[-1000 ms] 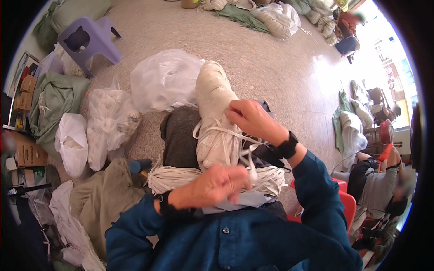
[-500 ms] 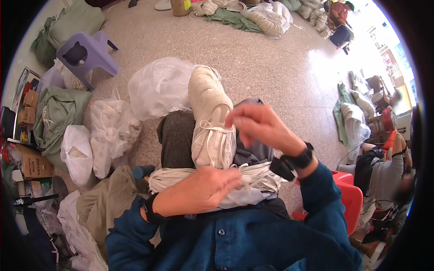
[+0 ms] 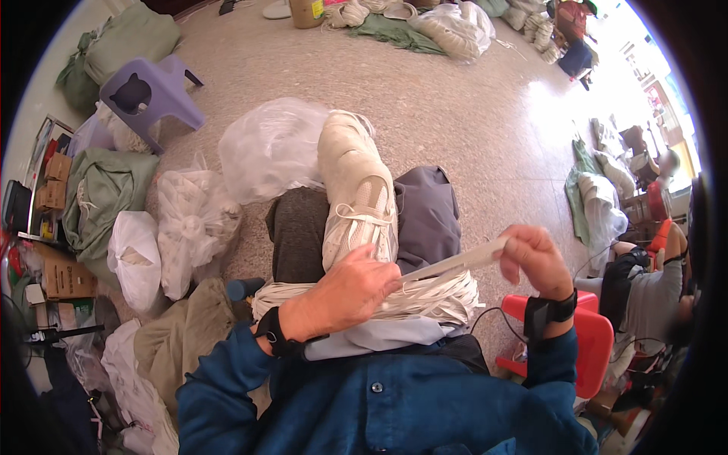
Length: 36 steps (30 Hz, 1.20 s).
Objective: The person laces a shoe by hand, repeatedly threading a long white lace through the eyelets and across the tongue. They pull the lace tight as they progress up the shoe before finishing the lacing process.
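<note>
A single flat, off-white fabric lace (image 3: 453, 263) stretches in a nearly straight line between the person's bare hands. The right hand (image 3: 535, 258) pinches its far end between thumb and fingers. At its near end the lace meets the curled fingertips of the left hand (image 3: 345, 284); the finger pads are turned away, so I cannot tell whether they press on it. From the left hand, the lace rises between 2 and 3 o'clock, with the right hand near 3 o'clock.

The long column of nested cream shoes (image 3: 353, 171), the nearest with mesh panels and thin tied laces, lies at 12 o'clock from the left hand. Its long axis runs roughly 12 to 6, the far end leaning slightly toward 11. The left hand is clearly the nearer, overlapping the column's near end in this view; from the right hand, the column is well apart, between 9 and 10 o'clock. The lace therefore lies crosswise to the column.

Below the lace, a thick bundle of loose off-white laces (image 3: 444, 299) spreads across the lap, along 9 to 3. A clear, crumpled plastic bag (image 3: 273, 144) sits at 11 o'clock from the left hand, beside the column; a red plastic seat (image 3: 594, 345) stands at 5 from the right hand.
</note>
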Motion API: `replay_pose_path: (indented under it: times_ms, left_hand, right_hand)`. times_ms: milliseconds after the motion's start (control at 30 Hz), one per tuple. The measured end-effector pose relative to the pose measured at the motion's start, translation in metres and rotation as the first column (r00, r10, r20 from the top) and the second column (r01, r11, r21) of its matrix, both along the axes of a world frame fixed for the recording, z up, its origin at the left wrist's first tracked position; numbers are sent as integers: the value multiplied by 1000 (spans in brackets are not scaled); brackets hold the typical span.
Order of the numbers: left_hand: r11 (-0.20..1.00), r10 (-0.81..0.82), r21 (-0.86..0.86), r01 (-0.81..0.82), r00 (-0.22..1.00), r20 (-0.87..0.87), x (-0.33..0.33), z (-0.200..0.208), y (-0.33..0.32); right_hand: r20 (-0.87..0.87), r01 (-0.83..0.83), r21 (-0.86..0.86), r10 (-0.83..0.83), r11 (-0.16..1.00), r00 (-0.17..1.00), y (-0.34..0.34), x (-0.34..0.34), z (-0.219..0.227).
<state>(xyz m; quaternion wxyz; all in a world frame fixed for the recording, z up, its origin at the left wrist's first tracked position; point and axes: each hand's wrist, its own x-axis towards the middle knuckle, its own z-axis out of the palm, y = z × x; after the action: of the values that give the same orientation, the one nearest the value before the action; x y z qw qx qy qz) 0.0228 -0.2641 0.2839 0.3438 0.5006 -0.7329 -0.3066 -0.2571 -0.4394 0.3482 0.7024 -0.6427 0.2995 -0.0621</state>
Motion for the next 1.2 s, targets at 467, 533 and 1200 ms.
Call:
replay_pose_path:
  times_ms: [467,533,1200]
  left_hand:
    - [988,20,-152,-35,995,-99,-18,-19,7]
    - [982,45,-181,-58,996,-72,-17,-24,9]
    - [990,85,-91,-108,970,-228,-10,-34,9]
  right_hand:
    - [-102,-165,-947,230,275,968,26,193,-67]
    - [-268,-288,-952,171,102,948,27,210,-73]
    - [-103,-100,-995,113,-28,988,18,220,-85]
